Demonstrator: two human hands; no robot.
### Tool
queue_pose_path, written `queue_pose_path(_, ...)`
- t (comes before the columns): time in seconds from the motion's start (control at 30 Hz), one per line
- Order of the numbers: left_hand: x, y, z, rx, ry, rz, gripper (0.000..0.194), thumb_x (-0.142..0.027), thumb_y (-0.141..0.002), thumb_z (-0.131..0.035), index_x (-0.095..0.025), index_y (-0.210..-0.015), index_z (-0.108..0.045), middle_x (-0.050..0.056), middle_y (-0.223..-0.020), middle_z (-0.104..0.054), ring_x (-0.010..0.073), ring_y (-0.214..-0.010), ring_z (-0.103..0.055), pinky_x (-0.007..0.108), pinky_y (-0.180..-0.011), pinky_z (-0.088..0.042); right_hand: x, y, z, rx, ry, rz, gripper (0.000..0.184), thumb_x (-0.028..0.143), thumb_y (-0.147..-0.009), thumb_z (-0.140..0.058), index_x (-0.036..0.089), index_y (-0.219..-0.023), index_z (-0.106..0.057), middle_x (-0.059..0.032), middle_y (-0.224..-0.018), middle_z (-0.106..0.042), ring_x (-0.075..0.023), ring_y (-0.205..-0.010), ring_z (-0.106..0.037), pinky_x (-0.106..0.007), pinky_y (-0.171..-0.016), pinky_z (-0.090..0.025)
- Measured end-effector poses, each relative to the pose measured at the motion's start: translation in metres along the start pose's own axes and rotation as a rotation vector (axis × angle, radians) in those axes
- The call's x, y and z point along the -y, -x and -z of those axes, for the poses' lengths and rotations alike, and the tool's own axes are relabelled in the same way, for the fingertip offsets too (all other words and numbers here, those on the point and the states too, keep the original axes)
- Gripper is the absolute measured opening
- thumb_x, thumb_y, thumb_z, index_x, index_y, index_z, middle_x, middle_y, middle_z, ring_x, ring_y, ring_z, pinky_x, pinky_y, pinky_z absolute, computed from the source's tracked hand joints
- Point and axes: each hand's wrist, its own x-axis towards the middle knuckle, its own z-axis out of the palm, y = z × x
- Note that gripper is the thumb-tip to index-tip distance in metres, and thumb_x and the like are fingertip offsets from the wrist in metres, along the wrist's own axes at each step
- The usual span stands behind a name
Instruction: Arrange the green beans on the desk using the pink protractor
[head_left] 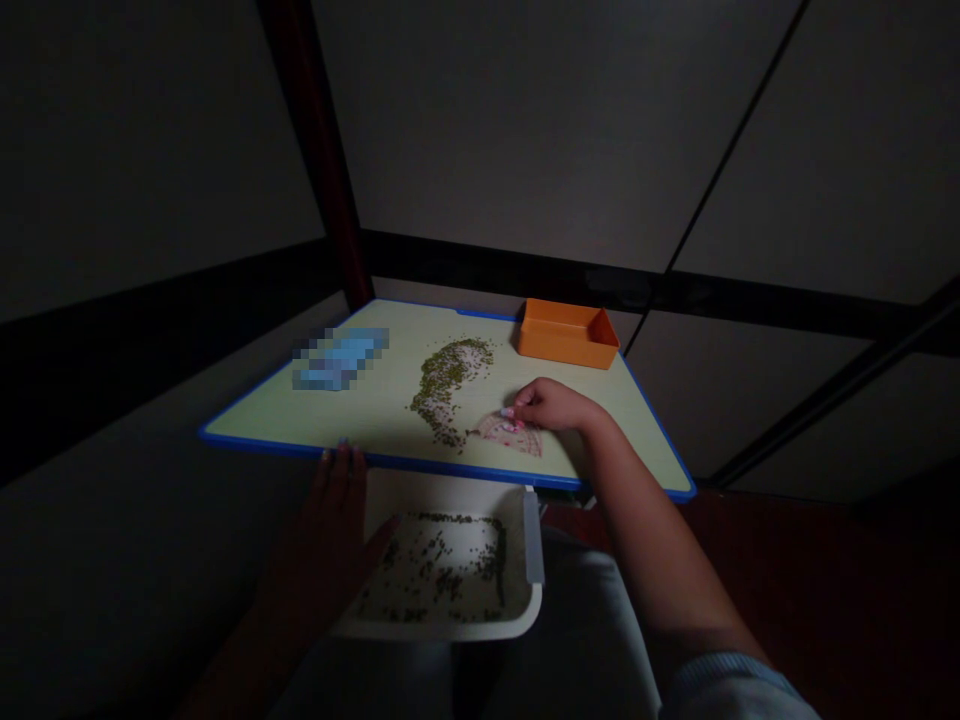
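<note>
A pale table top with a blue rim (247, 420) carries a curved heap of small green beans (444, 385). My right hand (551, 405) rests on the table with its fingertips pinched on a clear pinkish protractor (511, 434) lying flat beside the beans. My left hand (330, 540) grips the left side of a white tray (517, 615) held below the table's near edge. Several scattered beans lie in that tray.
An orange plastic box (568, 333) stands at the table's far right corner. A blurred blue object (339, 358) lies on the far left of the table. Dark wall panels and a dark post (319, 150) rise behind.
</note>
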Motion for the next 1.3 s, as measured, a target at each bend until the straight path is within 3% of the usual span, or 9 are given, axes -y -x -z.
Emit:
queue_pose_path(0.23,-0.001,0.001,0.001,-0.024,0.001,-0.026,0.086,-0.058,-0.085,-0.033,-0.005,-0.148,-0.008,0.026,-0.154,-0.025,0.0361,-0.146,-0.015,0.052,-0.111,-0.031,-0.008,-0.001,0.002,-0.133,-0.036,-0.060,0.034,0.037,-0.081,-0.050,0.015,-0.055,-0.052,0.0045,-0.048,-0.037,-0.0080,-0.050,-0.029,-0.026,-0.053,-0.022)
queue_pose_path(0.6,-0.002,-0.001,0.002,-0.006,0.023,0.020,0.085,-0.059,-0.085,-0.031,-0.007,-0.148,-0.009,0.024,-0.155,-0.025,0.0362,-0.146,-0.018,0.052,-0.111,-0.031,-0.013,-0.007,-0.001,-0.310,0.192,-0.114,0.032,0.032,-0.084,-0.049,0.015,-0.058,-0.054,0.0035,-0.049,-0.041,-0.0089,-0.051,-0.034,-0.027,-0.053,-0.022)
queue_pose_path(0.8,-0.002,-0.001,0.000,0.001,0.006,0.014,0.086,-0.061,-0.085,-0.029,-0.005,-0.148,-0.010,0.025,-0.154,-0.026,0.0357,-0.146,-0.018,0.051,-0.111,-0.032,-0.010,-0.015,-0.010,-0.280,0.160,-0.026,0.036,0.032,-0.087,-0.049,0.015,-0.056,-0.052,0.0045,-0.048,-0.041,-0.0078,-0.050,-0.032,-0.026,-0.053,-0.022)
queue_pose_path(1.03,-0.001,0.000,-0.001,0.002,0.002,-0.003,0.087,-0.059,-0.085,-0.031,-0.004,-0.148,-0.007,0.026,-0.154,-0.023,0.0368,-0.146,-0.016,0.053,-0.112,-0.030,-0.011,-0.014,-0.012,-0.124,-0.062,0.092,0.037,0.040,-0.085,-0.048,0.016,-0.057,-0.049,0.0045,-0.049,-0.041,-0.0077,-0.050,-0.032,-0.024,-0.052,-0.023)
queue_pose_path(1.3,0.000,-0.002,0.000,0.007,0.001,-0.006,0.087,-0.059,-0.085,-0.032,-0.003,-0.147,-0.009,0.027,-0.153,-0.026,0.0375,-0.146,-0.017,0.053,-0.110,-0.032,-0.015,0.000,0.006,-0.117,-0.105,0.034,0.035,0.042,-0.081,-0.052,0.015,-0.058,-0.052,0.0045,-0.052,-0.040,-0.0078,-0.052,-0.033,-0.024,-0.053,-0.026)
